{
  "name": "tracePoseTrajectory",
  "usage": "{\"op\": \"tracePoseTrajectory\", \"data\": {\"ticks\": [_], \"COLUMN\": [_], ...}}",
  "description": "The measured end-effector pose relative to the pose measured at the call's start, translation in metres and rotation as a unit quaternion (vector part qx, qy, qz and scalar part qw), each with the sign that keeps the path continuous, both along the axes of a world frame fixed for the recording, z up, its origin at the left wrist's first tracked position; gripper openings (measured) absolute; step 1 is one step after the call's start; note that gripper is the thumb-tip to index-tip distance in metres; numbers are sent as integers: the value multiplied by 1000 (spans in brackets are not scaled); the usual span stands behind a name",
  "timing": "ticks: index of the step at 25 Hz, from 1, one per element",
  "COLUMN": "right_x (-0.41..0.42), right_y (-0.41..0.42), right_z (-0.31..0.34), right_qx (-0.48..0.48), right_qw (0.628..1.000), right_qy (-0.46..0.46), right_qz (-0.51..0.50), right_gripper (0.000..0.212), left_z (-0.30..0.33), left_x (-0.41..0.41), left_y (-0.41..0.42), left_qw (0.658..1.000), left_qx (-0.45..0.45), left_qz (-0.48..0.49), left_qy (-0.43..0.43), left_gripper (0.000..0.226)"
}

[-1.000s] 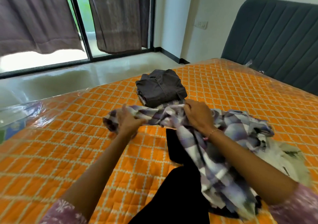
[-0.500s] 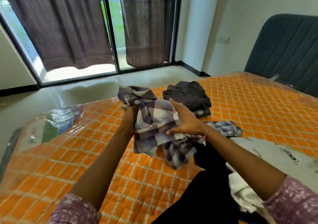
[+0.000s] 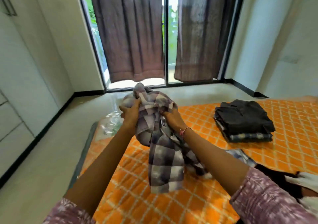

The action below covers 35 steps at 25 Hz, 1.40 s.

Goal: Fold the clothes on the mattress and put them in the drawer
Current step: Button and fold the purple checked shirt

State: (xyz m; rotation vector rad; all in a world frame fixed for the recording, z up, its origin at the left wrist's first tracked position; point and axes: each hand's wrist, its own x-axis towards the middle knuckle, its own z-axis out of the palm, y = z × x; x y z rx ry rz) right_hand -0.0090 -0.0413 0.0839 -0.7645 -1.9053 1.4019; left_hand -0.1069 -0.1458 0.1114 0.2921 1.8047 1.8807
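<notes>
The orange quilted mattress (image 3: 215,196) fills the lower right of the view, with its near corner beside the pale floor (image 3: 43,163) on the left. On the far part of the mattress stands a folded stack (image 3: 244,120) of dark clothes, well apart from the hands. The checked shirt (image 3: 163,155) is lifted above the mattress near that corner, bunched at the top, and its long part hangs down to touch the quilt. The left hand (image 3: 131,114) grips the bunch on one side and the right hand (image 3: 173,118) grips it on the other; the two hands are close together, both closed on the cloth. I think the main risk is that the shirt is held too near the edge, so a loose part can slip onto the floor when it is shaken open. Because it is so crumpled, the hands may also take the wrong edges, and the fold will come out uneven. More clothes, black (image 3: 275,175) and white (image 3: 308,180), wait at the right edge, and the hanging tail could drag over them.
</notes>
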Motion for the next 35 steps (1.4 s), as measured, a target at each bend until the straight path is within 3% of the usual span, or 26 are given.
{"op": "tracePoseTrajectory", "data": {"ticks": [3, 5, 8, 10, 12, 13, 14, 16, 17, 19, 20, 22, 24, 25, 26, 27, 28, 30, 32, 33, 35], "right_x": [-56, -88, -113, -119, -118, -112, -105, -91, -86, -73, -64, -46, -32, -25, -19, -16, -15, -14, -14, -14, -15], "right_y": [-35, -59, -84, -84, -69, -61, -51, -36, -29, -16, -14, 0, 13, 21, 26, 30, 33, 33, 29, 28, 27], "right_z": [24, 39, 58, 62, 63, 65, 68, 77, 81, 90, 97, 109, 118, 123, 127, 130, 133, 140, 149, 155, 171], "right_qx": [-139, -188, -276, -294, -188, -84, 20, 105, 119, 154, 192, 332, 489, 523, 527, 509, 477, 414, 387, 380, 358], "right_qw": [986, 977, 948, 946, 977, 988, 984, 977, 980, 980, 970, 910, 819, 801, 804, 819, 841, 880, 891, 897, 917], "right_qy": [93, 103, 136, 99, -16, -108, -176, -186, -159, -110, -117, -202, -283, -288, -277, -260, -239, -194, -155, -112, -27], "right_qz": [-2, 18, 83, 94, 94, 73, 24, -20, -6, 57, 94, 144, 96, 44, -10, -54, -84, -131, -180, -193, -171], "right_gripper": [33, 23, 23, 16, 11, 13, 17, 18, 26, 29, 24, 37, 26, 21, 25, 30, 33, 34, 30, 27, 22], "left_z": [4, 10, 24, 34, 41, 43, 43, 41, 40, 39, 41, 47, 59, 67, 71, 74, 77, 85, 97, 105, 118], "left_x": [-24, -42, -62, -71, -77, -79, -82, -91, -93, -95, -97, -97, -103, -103, -103, -102, -100, -96, -95, -92, -86], "left_y": [-40, -65, -95, -107, -111, -111, -108, -98, -94, -86, -84, -85, -88, -88, -86, -83, -79, -70, -58, -53, -48], "left_qw": [985, 961, 932, 868, 788, 790, 823, 918, 949, 965, 952, 872, 722, 644, 592, 586, 625, 783, 917, 954, 976], "left_qx": [-73, -122, -197, -326, -391, -365, -318, -196, -134, -66, -67, -129, -261, -342, -405, -439, -450, -409, -260, -167, 9], "left_qz": [58, 29, -43, -42, 30, 69, 89, 70, 55, 64, 76, 35, -74, -101, -92, -51, -6, 38, 26, 38, 100], "left_qy": [148, 247, 301, 371, 475, 488, 462, 337, 278, 247, 290, 471, 636, 677, 691, 679, 637, 467, 300, 245, 193], "left_gripper": [106, 110, 112, 93, 51, 34, 26, 33, 37, 31, 23, 16, 34, 38, 36, 30, 22, 13, 14, 17, 24]}}
